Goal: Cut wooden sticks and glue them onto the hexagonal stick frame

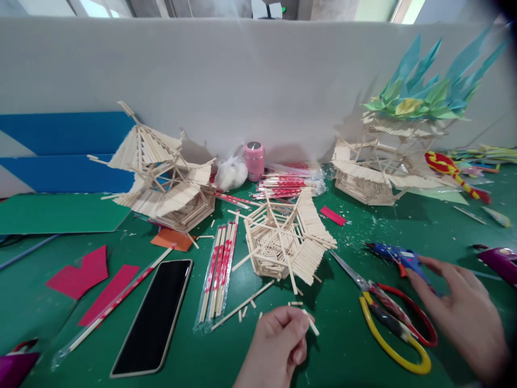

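My left hand is at the bottom centre, thumb and fingers pinched on a short piece of wooden stick. At the right, my right hand has its thumb and fingers around the rear of a blue glue gun, which lies low over the table with its nozzle pointing left. Just beyond my left hand sits a partly built hexagonal frame of wooden sticks, with slatted roof panels along its right side. Scissors with yellow and red handles lie between the frame and my right hand.
Phone, bagged chopsticks and red paper lie left on the green table. Behind stand a stick pavilion, pink flask and another stick model topped with paper leaves. Purple tools sit at both edges.
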A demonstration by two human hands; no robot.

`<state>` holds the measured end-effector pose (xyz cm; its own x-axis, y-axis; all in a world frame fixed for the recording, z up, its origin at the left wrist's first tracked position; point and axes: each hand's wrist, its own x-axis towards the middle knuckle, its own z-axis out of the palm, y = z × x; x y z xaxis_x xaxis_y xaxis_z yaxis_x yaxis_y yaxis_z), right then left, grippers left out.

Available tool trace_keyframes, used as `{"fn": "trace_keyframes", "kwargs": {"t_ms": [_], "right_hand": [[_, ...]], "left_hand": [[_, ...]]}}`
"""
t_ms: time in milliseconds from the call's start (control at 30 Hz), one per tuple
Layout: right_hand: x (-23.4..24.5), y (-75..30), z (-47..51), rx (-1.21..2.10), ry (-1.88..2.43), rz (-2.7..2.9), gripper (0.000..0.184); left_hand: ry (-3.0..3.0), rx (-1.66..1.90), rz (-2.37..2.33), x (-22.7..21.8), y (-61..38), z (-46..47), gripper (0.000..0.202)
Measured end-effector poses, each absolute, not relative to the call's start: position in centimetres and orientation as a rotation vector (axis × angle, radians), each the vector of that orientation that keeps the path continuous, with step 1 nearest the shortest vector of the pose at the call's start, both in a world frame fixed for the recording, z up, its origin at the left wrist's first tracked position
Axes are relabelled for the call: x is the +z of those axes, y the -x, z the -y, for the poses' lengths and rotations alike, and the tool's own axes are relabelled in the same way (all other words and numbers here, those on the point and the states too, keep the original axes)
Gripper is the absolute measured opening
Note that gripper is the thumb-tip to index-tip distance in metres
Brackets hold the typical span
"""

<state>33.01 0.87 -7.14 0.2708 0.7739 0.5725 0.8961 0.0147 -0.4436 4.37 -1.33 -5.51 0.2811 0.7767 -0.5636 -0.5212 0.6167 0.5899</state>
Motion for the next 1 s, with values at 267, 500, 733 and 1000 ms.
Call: {"fn": "trace_keyframes", "kwargs": {"t_ms": [267, 500, 733, 1000], "right_hand": [[-3.8, -20.0, 1.7, 0.009, 0.939, 2.054, 0.006], [-4.2, -19.2, 1.1, 0.008, 0.926, 1.945, 0.008], [-4.9, -18.2, 0.8, 0.122, 0.967, 1.758, 0.014], [-7.2, -17.9, 0.2, 0.337, 0.997, 1.656, 0.024]], "left_hand": [[-0.321, 0.860, -0.820, -5.3, -5.2, 1.8, 0.026], [-0.339, 0.856, -0.814, -4.9, -4.8, 1.2, 0.027], [-0.381, 0.805, -0.953, -4.7, -4.6, 1.3, 0.035], [-0.366, 0.928, -1.011, -5.6, -3.7, 1.1, 0.029]]}}
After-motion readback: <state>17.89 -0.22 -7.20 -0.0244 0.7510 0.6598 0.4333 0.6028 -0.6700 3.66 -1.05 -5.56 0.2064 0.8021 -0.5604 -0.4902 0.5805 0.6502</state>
